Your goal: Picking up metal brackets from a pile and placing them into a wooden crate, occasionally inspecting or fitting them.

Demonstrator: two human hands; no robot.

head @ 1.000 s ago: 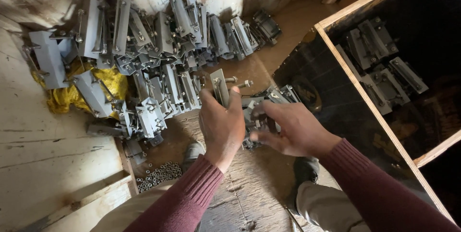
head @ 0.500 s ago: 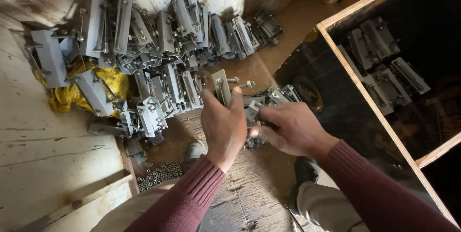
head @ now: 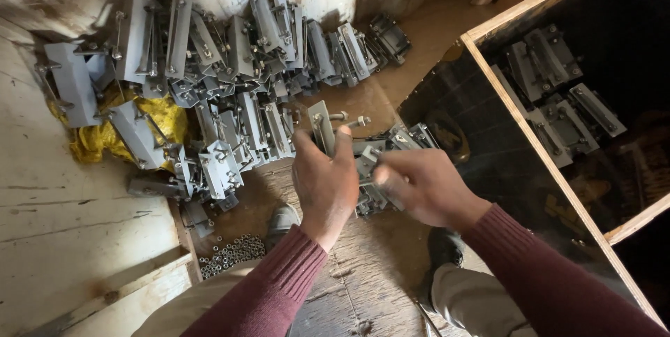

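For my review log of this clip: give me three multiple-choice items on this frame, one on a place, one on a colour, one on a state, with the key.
1. Where do the loose nuts lie?
A. on the floor by the person's knee
B. inside the wooden crate
C. on the yellow bag

2. What colour is the crumpled bag under the pile of brackets?
A. blue
B. yellow
C. white

3. How is the left hand?
A. flat on the floor
B. closed around a metal bracket with bolts
C. empty, open in the air

Key: 1 A, they sit beside the board at lower left. 2 B, yellow shows under grey metal. 3 B, fingers wrap the plate.
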